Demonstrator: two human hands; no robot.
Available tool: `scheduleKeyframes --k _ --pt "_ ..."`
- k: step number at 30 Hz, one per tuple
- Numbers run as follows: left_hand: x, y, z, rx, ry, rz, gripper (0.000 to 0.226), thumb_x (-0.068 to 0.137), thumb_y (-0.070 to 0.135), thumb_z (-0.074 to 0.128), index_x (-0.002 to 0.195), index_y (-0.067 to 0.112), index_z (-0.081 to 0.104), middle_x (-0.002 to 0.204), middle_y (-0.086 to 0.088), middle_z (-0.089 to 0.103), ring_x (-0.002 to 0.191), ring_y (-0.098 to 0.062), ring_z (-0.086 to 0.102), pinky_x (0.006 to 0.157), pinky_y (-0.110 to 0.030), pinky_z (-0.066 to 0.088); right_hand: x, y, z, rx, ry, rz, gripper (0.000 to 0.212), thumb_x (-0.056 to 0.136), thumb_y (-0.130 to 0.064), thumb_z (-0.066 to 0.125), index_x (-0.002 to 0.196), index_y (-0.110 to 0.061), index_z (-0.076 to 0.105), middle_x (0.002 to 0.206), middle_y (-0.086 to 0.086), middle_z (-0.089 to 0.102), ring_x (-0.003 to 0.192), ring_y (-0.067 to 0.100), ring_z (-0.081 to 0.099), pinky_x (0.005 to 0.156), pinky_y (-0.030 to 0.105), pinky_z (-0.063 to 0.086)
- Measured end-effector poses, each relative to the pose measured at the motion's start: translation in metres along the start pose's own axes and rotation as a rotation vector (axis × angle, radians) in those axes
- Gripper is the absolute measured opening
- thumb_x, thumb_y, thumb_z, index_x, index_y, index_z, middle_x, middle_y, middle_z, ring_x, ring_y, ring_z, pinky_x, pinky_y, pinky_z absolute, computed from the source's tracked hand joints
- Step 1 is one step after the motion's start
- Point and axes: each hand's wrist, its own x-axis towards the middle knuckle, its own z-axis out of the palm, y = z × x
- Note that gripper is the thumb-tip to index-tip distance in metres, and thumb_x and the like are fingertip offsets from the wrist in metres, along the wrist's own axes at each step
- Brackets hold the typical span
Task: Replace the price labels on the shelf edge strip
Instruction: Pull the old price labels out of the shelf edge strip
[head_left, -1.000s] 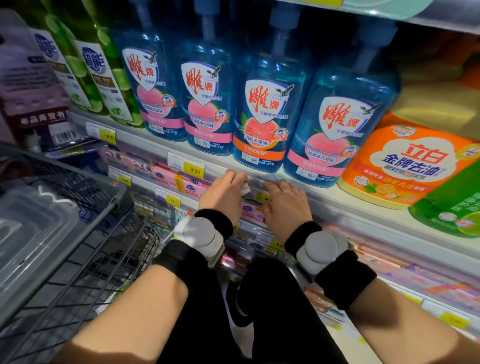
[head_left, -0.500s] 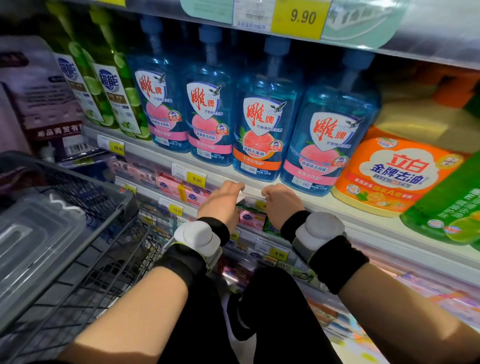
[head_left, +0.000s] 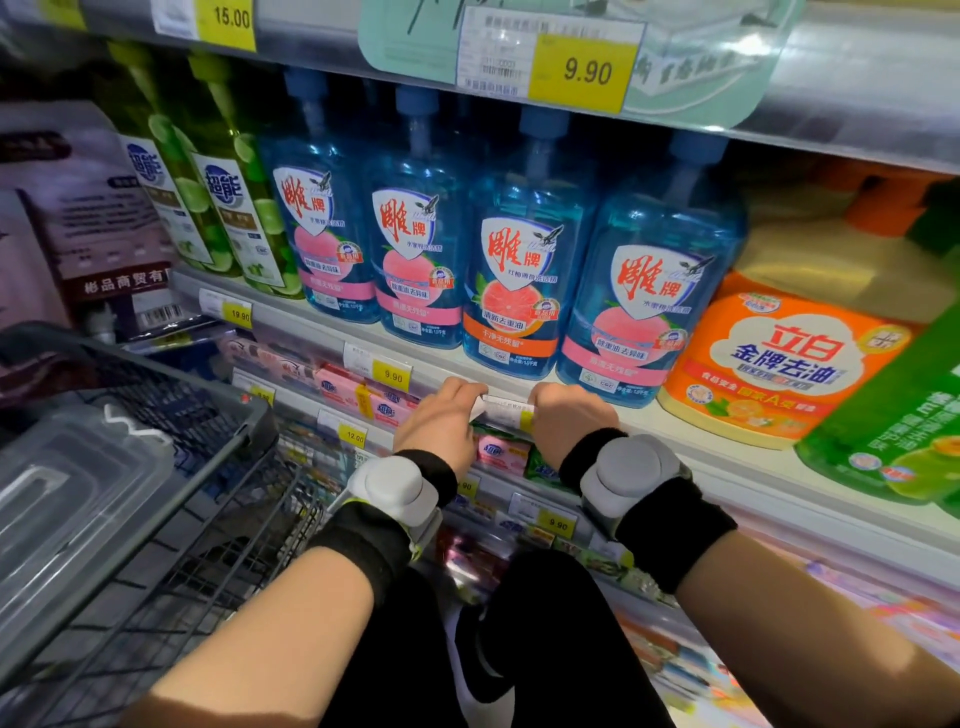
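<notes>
A white and yellow price label (head_left: 506, 409) sits at the clear shelf edge strip (head_left: 317, 338), below the blue dish soap bottles (head_left: 511, 275). My left hand (head_left: 441, 423) pinches its left end and my right hand (head_left: 569, 418) pinches its right end, both with fingers curled over the strip. Only the label's middle shows between the hands. Further left in the same strip sit a 9.90 label (head_left: 382, 369) and a 19.90 label (head_left: 228, 310).
A grey wire trolley (head_left: 156, 467) with a clear lidded box (head_left: 67, 499) stands close on my left. Orange (head_left: 779, 364) and green (head_left: 893, 431) detergent bottles fill the shelf's right. Lower shelves hold pink soap packs (head_left: 358, 395) and more price labels. My knees are below.
The view has tilted upward, bringing the upper shelf's 9.90 tag into sight. Both hands stay at the strip, now slightly apart with the label's middle visible between them.
</notes>
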Motion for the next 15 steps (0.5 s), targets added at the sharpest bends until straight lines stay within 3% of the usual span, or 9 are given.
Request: scheduleKeyframes --k 3,5,7,9,11,13,15 --pt "-0.001 -0.001 0.0 -0.008 -0.004 0.003 0.056 0.088 0.002 0.042 0.138 0.025 0.037 0.143 0.001 0.037 0.122 -0.026 0.045 0.096 -0.04 0.046 0.002 0.007 0.009 0.068 0.091 0.019 0.033 0.09 -0.002 0.038 0.118 -0.007 0.055 0.113 0.015 0.062 0.105 0.035 0.059 0.086 0.035 0.048" --pt "0.0 -0.002 -0.001 -0.008 -0.018 0.01 0.06 0.084 -0.004 0.04 0.136 0.025 0.039 0.143 0.002 0.036 0.12 -0.026 0.045 0.094 -0.038 0.046 -0.003 0.007 0.013 0.049 0.277 -0.025 0.025 0.081 0.003 0.05 0.1 -0.006 0.063 0.091 0.014 0.069 0.085 0.034 0.067 0.067 0.031 0.051" --pt "0.002 0.0 -0.002 -0.01 -0.022 0.018 0.06 0.082 -0.007 0.038 0.134 0.023 0.041 0.144 0.002 0.035 0.119 -0.027 0.046 0.091 -0.034 0.045 -0.005 0.009 0.016 0.049 0.394 -0.046 0.019 0.062 0.007 0.068 0.074 -0.007 0.066 0.059 0.01 0.067 0.052 0.03 0.064 0.044 0.024 0.045" --pt "0.004 0.001 -0.003 -0.089 -0.035 0.012 0.056 0.084 -0.008 0.034 0.133 0.019 0.044 0.142 -0.002 0.037 0.119 -0.027 0.047 0.092 -0.031 0.042 -0.006 0.01 0.012 0.142 0.436 -0.073 0.016 0.068 0.008 0.065 0.074 -0.007 0.062 0.052 0.008 0.056 0.047 0.03 0.053 0.044 0.025 0.036" --pt "0.004 0.004 -0.007 -0.316 0.003 -0.035 0.048 0.09 -0.008 0.032 0.131 0.013 0.047 0.139 -0.008 0.042 0.121 -0.028 0.046 0.098 -0.031 0.039 -0.006 0.009 0.011 0.316 0.348 -0.082 0.016 0.086 0.003 0.048 0.082 -0.011 0.053 0.061 0.004 0.043 0.062 0.026 0.042 0.058 0.028 0.029" --pt "0.003 0.01 -0.012 -0.655 0.101 -0.137 0.039 0.094 -0.003 0.033 0.126 0.013 0.05 0.132 -0.012 0.05 0.117 -0.03 0.051 0.096 -0.037 0.042 -0.006 0.004 0.008 0.544 0.258 -0.103 0.027 0.089 0.003 0.042 0.073 -0.018 0.041 0.062 -0.001 0.037 0.066 0.023 0.037 0.061 0.029 0.027" --pt "-0.001 0.012 -0.018 -1.108 0.152 -0.267 0.03 0.098 0.003 0.036 0.119 0.015 0.053 0.109 -0.012 0.067 0.088 -0.029 0.065 0.067 -0.035 0.055 -0.006 -0.007 0.007 0.794 0.199 -0.075 0.03 0.088 0.004 0.044 0.07 -0.02 0.042 0.063 -0.006 0.039 0.064 0.019 0.04 0.058 0.026 0.033"
